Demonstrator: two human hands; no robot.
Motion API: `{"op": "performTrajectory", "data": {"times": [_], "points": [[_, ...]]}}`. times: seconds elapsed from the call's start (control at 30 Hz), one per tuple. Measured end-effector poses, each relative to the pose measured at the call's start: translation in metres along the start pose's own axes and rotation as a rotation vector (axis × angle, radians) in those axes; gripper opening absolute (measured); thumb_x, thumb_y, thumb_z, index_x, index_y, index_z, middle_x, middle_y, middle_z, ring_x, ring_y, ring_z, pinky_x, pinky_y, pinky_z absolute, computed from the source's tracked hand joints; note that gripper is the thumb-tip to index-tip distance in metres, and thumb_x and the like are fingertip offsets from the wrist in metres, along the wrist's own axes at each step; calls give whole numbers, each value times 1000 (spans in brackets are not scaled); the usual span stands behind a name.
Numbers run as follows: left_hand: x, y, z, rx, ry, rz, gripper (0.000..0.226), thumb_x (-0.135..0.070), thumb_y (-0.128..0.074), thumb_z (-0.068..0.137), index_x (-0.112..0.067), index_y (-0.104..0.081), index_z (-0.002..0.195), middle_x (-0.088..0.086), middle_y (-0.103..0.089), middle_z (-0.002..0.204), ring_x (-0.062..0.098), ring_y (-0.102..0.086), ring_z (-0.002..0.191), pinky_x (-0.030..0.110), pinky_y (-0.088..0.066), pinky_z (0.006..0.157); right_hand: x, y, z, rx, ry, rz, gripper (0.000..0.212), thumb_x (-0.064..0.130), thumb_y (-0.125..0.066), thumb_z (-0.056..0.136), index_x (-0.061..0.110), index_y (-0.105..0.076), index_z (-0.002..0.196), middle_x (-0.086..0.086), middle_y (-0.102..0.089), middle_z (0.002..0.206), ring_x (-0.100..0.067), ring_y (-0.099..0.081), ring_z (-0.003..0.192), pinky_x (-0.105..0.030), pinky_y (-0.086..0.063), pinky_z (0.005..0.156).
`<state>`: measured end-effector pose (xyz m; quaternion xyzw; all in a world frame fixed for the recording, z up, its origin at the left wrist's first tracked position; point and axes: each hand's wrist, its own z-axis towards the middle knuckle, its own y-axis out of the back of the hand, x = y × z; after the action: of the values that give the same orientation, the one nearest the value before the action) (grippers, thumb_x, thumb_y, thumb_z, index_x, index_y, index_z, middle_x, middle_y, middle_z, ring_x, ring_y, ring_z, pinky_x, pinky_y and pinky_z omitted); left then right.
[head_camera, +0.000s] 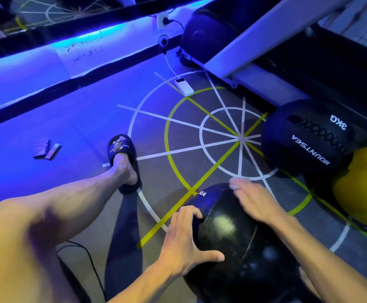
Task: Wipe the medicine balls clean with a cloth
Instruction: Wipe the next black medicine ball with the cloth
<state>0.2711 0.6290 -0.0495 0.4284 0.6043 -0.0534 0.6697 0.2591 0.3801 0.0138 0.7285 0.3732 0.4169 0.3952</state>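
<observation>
Medicine ball under our spread left hand; right hand flat, blurred; no cloth visible, ball may roll.

Glossy black medicine ball on floor; matte black "3KG" ball beyond.
</observation>
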Motion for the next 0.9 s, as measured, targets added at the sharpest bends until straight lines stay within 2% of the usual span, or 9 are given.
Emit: {"op": "performTrajectory", "data": {"times": [0.03, 0.17, 0.3, 0.37, 0.43, 0.53, 0.67, 0.8, 0.9], "points": [[2, -1, 0, 2, -6, 7, 90, -80, -86, 42, -50, -33, 109, -30, -40, 115, 2, -42, 112, 25, -44, 90, 17, -10, -6, 30, 122, -37, 33, 24, -35, 103, 22, -63, 121, -4, -64, 130, -26, -59, 120, -38, -44, 101], [9, -2, -7, -10, -16, -11, 87, -78, -87, 45, -46, -34, 106, -28, -41, 111, 4, -43, 109, 28, -44, 89, 64, -21, -40, 209, 500, -129, 44, 29, -25, 89, 21, -56, 120, 3, -54, 131, -20, -48, 125, -36, -39, 108], [11, 1, -5, -14, -3, -24, 83, -76, -87, 46, -43, -37, 104, -27, -44, 112, 3, -44, 108, 32, -45, 90, 20, 8, -25, 72, 234, 73, 49, 34, -28, 91, 13, -60, 122, -7, -63, 130, -29, -58, 118, -45, -43, 105], [14, 3, -3, -5, 23, -36, 83, -74, -88, 46, -42, -39, 105, -28, -44, 112, 3, -44, 109, 32, -46, 92, -13, 13, -25, -17, 33, 180, 46, 38, -34, 94, 22, -65, 124, -2, -69, 128, -24, -65, 114, -37, -47, 99], [17, 9, 0, 19, 50, -63, 84, -73, -88, 45, -43, -41, 109, -33, -42, 115, 0, -43, 113, 31, -45, 96, -46, 6, -35, -78, -111, 212, 41, 26, -40, 100, 29, -65, 132, 6, -68, 131, -17, -66, 115, -28, -45, 95], [29, 22, 9, 45, 71, -106, 89, -74, -86, 48, -50, -44, 122, -40, -39, 122, -6, -42, 122, 29, -43, 107, -74, -10, -51, -176, -229, 316, 45, 19, -41, 102, 36, -59, 139, 13, -62, 139, -18, -60, 126, -34, -45, 101], [49, 45, 26, 71, 100, -82, 101, -77, -82, 57, -52, -35, 143, -28, -42, 137, 5, -41, 136, 41, -35, 119, -60, -33, -64, -321, -241, 521, 48, 13, -39, 104, 33, -53, 146, 23, -51, 144, -4, -52, 131, -16, -39, 105], [39, 68, 30, -24, 50, 24, 81, -50, -79, 77, -47, -38, 146, -15, -47, 143, 9, -45, 134, 44, -39, 116, -24, -48, -68, -416, -204, 540, 47, 13, -40, 106, 23, -44, 152, 9, -41, 156, -14, -37, 147, -25, -23, 120], [17, 62, 24, 12, 13, -7, 75, -78, -68, 75, -48, -47, 142, -17, -46, 146, 8, -43, 138, 40, -38, 117, 26, -66, -84, -460, 113, 404, 49, 18, -35, 106, 18, -35, 155, 3, -28, 164, -16, -25, 153, -40, -16, 126]]}}
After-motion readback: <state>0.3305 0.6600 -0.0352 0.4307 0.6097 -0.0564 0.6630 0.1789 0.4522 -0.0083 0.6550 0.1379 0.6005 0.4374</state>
